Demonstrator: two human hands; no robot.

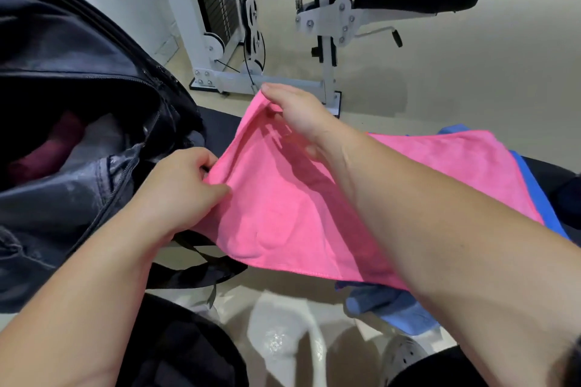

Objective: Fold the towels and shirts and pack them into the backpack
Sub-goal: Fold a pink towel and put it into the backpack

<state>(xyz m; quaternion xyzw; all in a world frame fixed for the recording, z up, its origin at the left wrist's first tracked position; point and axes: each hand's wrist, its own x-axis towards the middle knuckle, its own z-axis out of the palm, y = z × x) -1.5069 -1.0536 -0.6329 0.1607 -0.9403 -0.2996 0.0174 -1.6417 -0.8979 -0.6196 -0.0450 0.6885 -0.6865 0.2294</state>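
while the black backpack point(78, 97) gapes open at our left, filling that side of the view, we can see something dark red point(59, 141) and something pale point(100, 132) down in its main compartment, so we judge that part of the packing is already done. across the black bench point(220, 126) lies the pink towel point(283, 198), mostly spread flat, its left end raised off the bench just beside the backpack's mouth; it is not yet folded as far as we can tell. under it a blue towel point(534, 195) shows along the right edge, and more blue cloth point(393, 308) hangs below the near edge, so at least these wait their turn. we cannot make out any shirts on the bench.

our right hand point(298, 113) reaches across and pinches the towel's far left corner between thumb and fingers, holding it up. our left hand point(185, 185) has its fingers curled on the near left corner, pinching the hem close to the backpack's zipper.

we judge we are at the start of folding this pink towel: the fold, the stowing, and then the blue pieces all remain.
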